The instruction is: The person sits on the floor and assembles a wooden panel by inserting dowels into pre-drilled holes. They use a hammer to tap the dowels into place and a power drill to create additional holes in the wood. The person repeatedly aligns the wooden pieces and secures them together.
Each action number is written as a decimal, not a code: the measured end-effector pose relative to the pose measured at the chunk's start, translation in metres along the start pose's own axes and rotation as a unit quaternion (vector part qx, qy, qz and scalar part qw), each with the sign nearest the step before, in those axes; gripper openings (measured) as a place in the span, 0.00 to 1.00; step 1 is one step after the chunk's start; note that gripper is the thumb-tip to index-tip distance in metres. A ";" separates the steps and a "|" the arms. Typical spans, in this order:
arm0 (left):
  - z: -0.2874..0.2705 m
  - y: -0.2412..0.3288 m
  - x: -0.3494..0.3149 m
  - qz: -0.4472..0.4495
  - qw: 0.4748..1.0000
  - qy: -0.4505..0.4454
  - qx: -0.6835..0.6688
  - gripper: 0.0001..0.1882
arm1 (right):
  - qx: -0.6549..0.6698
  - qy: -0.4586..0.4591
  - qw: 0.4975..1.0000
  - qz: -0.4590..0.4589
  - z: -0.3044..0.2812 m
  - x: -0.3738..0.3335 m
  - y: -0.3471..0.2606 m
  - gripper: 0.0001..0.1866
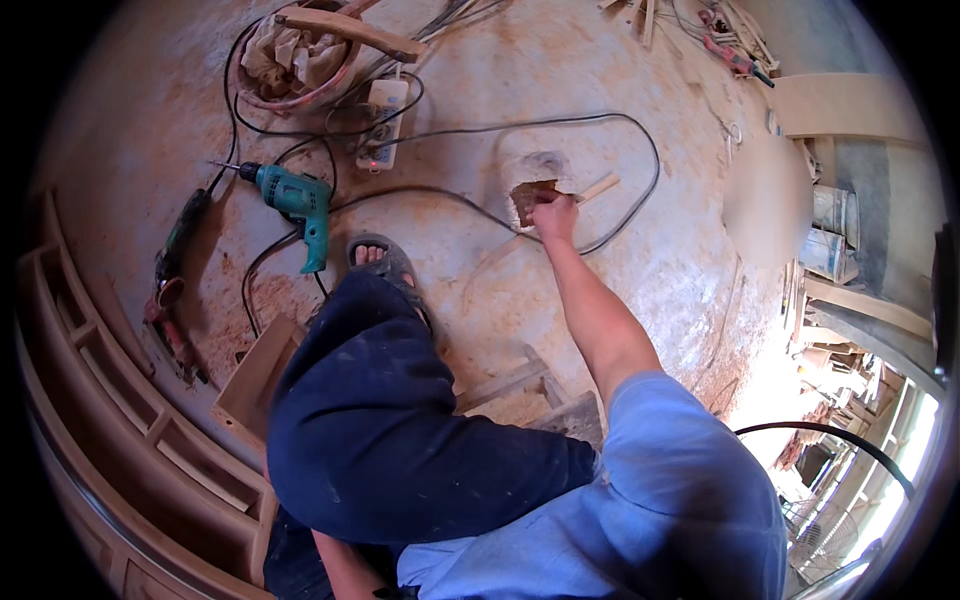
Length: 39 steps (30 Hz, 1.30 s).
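Observation:
My right arm stretches forward over the dusty floor. My right hand [553, 214] is at the opening of a small whitish bag-like holder [516, 215] with brown contents. Its fingers are bent together at the contents, and what they pinch, if anything, is too small to tell. A short light wood strip [600, 187] lies just right of this hand. Of my left arm only a forearm [345, 568] shows at the lower edge; the left hand is out of sight. Left of the right hand, a teal power drill [297, 202] with a bit lies on its side.
A white power strip [383, 120] has black cords looping across the floor. Behind it stands a round tub [292, 104] of crumpled material, a wooden-handled tool [350, 33] across it. A black-and-red power tool [172, 262] lies left. A compartmented wooden frame [150, 425] curves along the left.

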State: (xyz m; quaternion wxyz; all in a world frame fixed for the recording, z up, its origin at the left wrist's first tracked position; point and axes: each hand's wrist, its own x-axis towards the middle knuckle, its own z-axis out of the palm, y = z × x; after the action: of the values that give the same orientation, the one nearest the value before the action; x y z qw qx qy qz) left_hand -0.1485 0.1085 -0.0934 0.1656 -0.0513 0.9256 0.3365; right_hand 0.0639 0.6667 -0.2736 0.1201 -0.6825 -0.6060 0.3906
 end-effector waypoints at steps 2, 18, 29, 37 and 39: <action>0.001 -0.001 -0.001 0.000 1.000 -0.008 -0.001 0.14 | -0.090 0.059 0.989 -0.098 0.007 0.021 0.021 0.11; -0.010 -0.008 -0.008 -0.009 1.000 -0.008 -0.001 0.13 | 0.150 -0.353 0.917 0.107 -0.061 -0.013 -0.013 0.40; -0.006 -0.003 -0.017 0.028 0.999 -0.010 -0.026 0.13 | 0.405 -0.528 0.745 0.045 -0.099 -0.053 -0.062 0.45; -0.007 0.005 -0.023 0.079 0.997 0.011 -0.007 0.12 | 0.359 -0.602 0.705 -0.111 -0.101 -0.092 -0.210 0.39; 0.003 -0.025 -0.006 0.294 0.953 0.027 0.064 0.11 | 0.251 -0.597 0.725 -0.233 -0.112 -0.098 -0.280 0.38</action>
State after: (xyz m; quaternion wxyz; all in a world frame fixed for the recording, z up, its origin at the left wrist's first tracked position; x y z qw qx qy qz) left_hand -0.1367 0.0908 -0.1085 0.0374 0.2250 0.9234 0.3088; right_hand -0.0620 0.6778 0.0172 -0.0127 -0.0903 -0.5722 0.8151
